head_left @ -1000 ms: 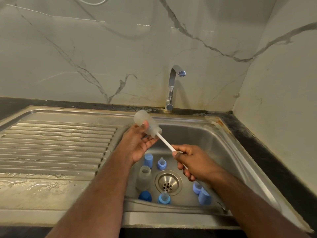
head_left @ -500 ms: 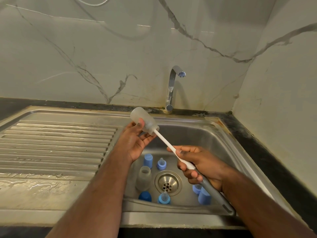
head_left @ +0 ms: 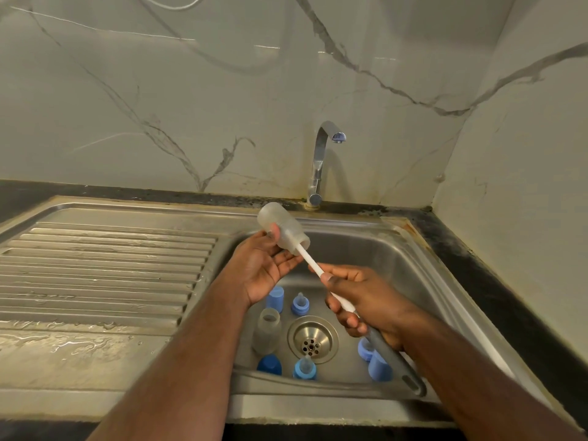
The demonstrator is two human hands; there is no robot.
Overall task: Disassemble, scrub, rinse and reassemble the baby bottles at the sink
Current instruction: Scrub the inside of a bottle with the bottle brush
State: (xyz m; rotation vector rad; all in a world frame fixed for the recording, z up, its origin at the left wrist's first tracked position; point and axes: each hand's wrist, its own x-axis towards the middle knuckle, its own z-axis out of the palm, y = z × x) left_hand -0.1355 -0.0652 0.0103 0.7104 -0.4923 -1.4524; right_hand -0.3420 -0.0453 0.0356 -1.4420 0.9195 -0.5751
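My left hand (head_left: 262, 268) holds a frosted clear baby bottle (head_left: 283, 230) tilted over the sink basin (head_left: 423, 281), thumb on its side and fingers underneath. My right hand (head_left: 359, 297) grips the bottle brush (head_left: 310, 261) by its white shaft. The brush head is inside the bottle's mouth and the grey handle end (head_left: 401, 367) sticks out behind my palm. On the sink floor stand a second clear bottle (head_left: 267, 329), blue caps (head_left: 275, 299) and blue collars with teats (head_left: 300, 304) around the drain (head_left: 312, 339).
A chrome tap (head_left: 321, 160) rises behind the basin, with no water running. A wet ribbed steel drainboard (head_left: 101, 268) lies to the left. Marble walls close off the back and right, with a dark counter strip (head_left: 496, 288) along the right.
My right hand slid back along the brush and drew it outward, then pushed in again. The bottle in my left hand shifted slightly up and left and back. The parts in the sink stayed put.
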